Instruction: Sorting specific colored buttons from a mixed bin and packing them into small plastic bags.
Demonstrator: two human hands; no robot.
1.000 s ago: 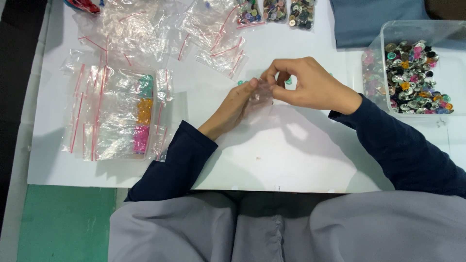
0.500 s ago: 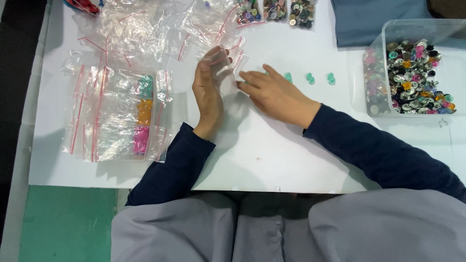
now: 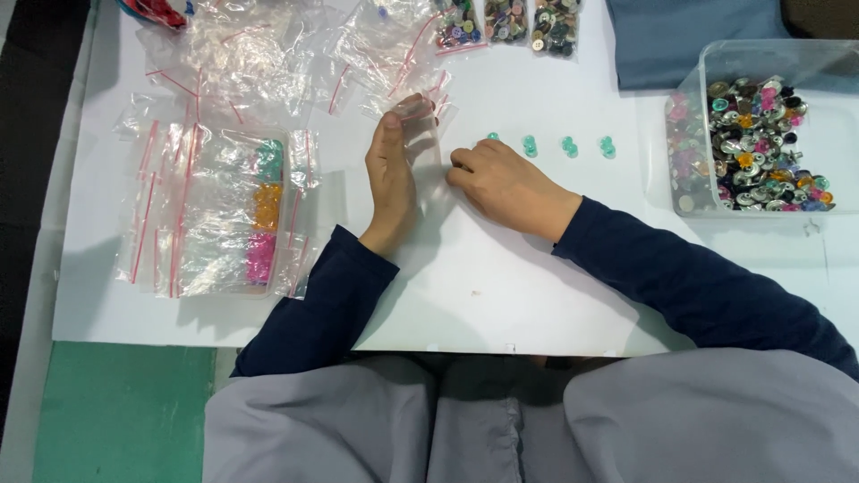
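Left hand [image 3: 391, 174] pinching crinkly clear bag [image 3: 420, 121] | right hand [image 3: 501, 183] curled, touching round teal buttons [image 3: 530, 146]

White table [image 3: 501, 295] with bags [image 3: 215, 210], buttons [image 3: 548, 146], tub [image 3: 761, 134].

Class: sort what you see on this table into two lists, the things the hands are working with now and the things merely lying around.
In use:
left hand holding a small clear zip bag
right hand by the teal buttons

Lying about:
clear tub of mixed buttons
pile of empty zip bags
filled button bags
blue cloth
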